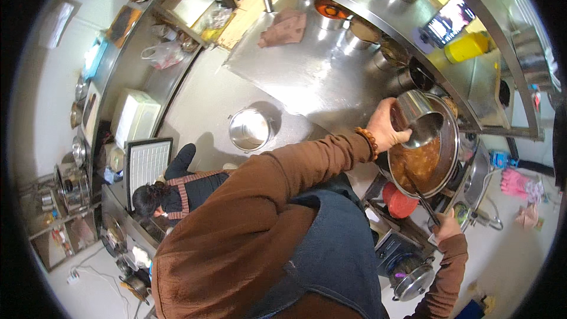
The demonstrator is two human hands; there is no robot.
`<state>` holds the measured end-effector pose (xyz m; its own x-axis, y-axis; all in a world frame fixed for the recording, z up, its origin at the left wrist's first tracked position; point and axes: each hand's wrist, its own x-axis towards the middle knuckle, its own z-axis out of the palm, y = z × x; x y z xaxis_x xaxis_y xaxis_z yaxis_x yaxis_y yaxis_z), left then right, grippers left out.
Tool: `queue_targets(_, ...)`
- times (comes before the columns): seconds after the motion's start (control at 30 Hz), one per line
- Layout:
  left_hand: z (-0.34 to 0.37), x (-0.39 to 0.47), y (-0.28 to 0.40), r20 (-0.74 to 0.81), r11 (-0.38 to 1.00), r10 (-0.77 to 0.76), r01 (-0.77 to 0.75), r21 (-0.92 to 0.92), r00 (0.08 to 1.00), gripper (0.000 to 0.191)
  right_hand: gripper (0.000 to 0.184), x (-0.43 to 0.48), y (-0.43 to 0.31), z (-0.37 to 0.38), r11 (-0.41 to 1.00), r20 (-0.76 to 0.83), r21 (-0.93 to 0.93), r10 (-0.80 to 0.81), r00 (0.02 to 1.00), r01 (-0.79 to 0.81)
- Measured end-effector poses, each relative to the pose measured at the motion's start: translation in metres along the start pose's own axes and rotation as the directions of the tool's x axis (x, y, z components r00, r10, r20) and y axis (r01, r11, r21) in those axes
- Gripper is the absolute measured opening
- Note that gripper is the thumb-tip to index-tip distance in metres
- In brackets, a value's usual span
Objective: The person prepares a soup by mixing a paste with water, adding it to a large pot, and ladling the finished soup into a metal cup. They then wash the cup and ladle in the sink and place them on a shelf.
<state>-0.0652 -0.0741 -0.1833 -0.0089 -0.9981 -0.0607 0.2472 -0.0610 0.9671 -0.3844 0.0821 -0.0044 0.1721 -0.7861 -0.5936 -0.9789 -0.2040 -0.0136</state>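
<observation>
My left hand (pixel 384 126) grips a steel cylindrical container (pixel 414 108), tilted with its mouth over a large steel pot (pixel 455 159). Brown liquid with paler patches (pixel 409 164) lies in the pot; the inside of the container is mostly shadowed. My right hand (pixel 448 227) is closed around the dark handle of a long utensil (pixel 427 208). The utensil crosses the pot's near rim and its far end is in the liquid, so its head is hidden.
Steel pots, including one with red-orange contents (pixel 330 9), line the steel counter (pixel 301 71) beneath a shelf holding a phone (pixel 452 15) and yellow bottle (pixel 467 47). A steel bucket (pixel 250 129) stands on the floor. Red round items (pixel 401 201) sit below the pot. Another person (pixel 186 195) bends at left.
</observation>
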Motion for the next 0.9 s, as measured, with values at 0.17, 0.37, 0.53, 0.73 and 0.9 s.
queue_targets(0.17,-0.004,-0.002,0.007,-0.010,0.995,-0.006,0.007,0.104,1.000,0.097,0.040,0.020,0.062,0.008,0.913,0.213,0.153,0.343,0.915,-0.378)
queue_targets(0.37,-0.009,-0.002,0.014,0.023,0.998,-0.045,0.044,0.055,0.999,0.101,0.046,0.057,0.076,0.051,0.766,0.094,0.423,0.495,0.864,-0.485)
queue_targets(0.53,-0.009,-0.002,0.013,0.021,0.986,-0.004,0.000,0.164,1.000,0.100,0.054,0.084,0.025,0.059,0.890,-0.175,0.373,0.343,0.923,-0.261)
queue_targets(0.73,-0.009,-0.003,0.011,0.019,0.991,-0.015,0.012,0.134,1.000,0.101,0.053,0.082,-0.065,0.044,0.852,-0.229,0.518,0.220,0.948,-0.073)
queue_targets(0.9,-0.009,-0.003,0.012,0.019,0.989,-0.022,0.019,0.146,1.000,0.102,0.055,0.020,-0.088,0.001,0.988,-0.057,0.148,0.061,0.997,-0.052)
